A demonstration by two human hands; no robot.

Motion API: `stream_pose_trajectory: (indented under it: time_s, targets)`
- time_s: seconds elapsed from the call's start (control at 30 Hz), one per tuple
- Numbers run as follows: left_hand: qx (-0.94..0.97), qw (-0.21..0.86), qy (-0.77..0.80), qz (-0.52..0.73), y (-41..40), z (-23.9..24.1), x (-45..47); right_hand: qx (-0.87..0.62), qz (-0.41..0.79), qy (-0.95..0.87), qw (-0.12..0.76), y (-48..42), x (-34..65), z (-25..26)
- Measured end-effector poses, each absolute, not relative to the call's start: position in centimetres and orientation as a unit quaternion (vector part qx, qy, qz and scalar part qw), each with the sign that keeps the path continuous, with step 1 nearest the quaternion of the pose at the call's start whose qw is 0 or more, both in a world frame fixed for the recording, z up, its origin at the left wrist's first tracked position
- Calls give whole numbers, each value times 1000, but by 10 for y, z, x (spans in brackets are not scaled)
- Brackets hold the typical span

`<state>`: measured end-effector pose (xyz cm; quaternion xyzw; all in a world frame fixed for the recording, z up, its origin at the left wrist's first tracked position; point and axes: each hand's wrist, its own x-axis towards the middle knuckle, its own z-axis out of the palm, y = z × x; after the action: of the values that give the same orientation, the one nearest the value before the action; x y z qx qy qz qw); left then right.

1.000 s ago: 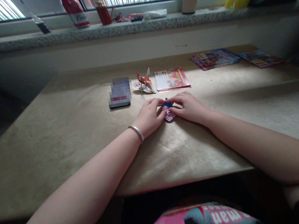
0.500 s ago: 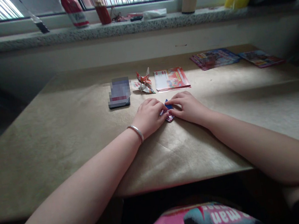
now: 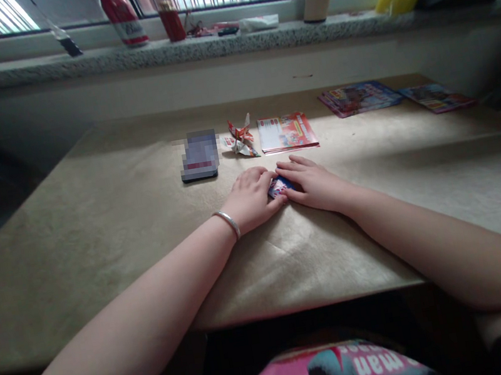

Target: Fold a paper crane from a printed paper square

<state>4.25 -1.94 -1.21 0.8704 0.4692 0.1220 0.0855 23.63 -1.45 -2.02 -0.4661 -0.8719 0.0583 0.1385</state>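
Head view, looking down a tan counter (image 3: pixel 97 237) toward a window sill. Both hands lie together near the middle of the counter, pressing flat on a small folded paper (image 3: pixel 279 186) — blue and red print, only a sliver of it showing between them. The left hand (image 3: pixel 252 198), a silver bangle (image 3: pixel 229 222) at its wrist, curls over the paper's left side; the right hand (image 3: pixel 311 183) lies with fingers spread over its right side. Neither hand grips or lifts the paper; they pin it to the counter.

What could go wrong, as I judge it: with so little paper showing, a crease pressed blind may land crooked, and the layers may slip apart under uneven pressure from the two hands. A hard push could also tear a thin fold.

Beyond the hands sit a phone (image 3: pixel 198 155), its face blurred out, a finished paper crane (image 3: pixel 241 139) and a stack of printed sheets (image 3: pixel 286 133). More leaflets (image 3: pixel 359 98) lie far right.

Hard to make out — the paper's shape and how far it is folded, since the fingers cover most of it. The sill's clutter is small and backlit, and the person's lap is cut off at the bottom edge.
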Motion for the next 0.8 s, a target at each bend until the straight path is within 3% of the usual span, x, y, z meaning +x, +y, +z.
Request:
stream_pose_trajectory:
  time_s: [0.47,0.8]
  targets:
    - [871,87,480,57,-13,-13,41,-481,48,-868,115,-11,237,-18]
    - [868,64,483,94,-14,-12,38,-479,21,-872,98,-9,236,-22]
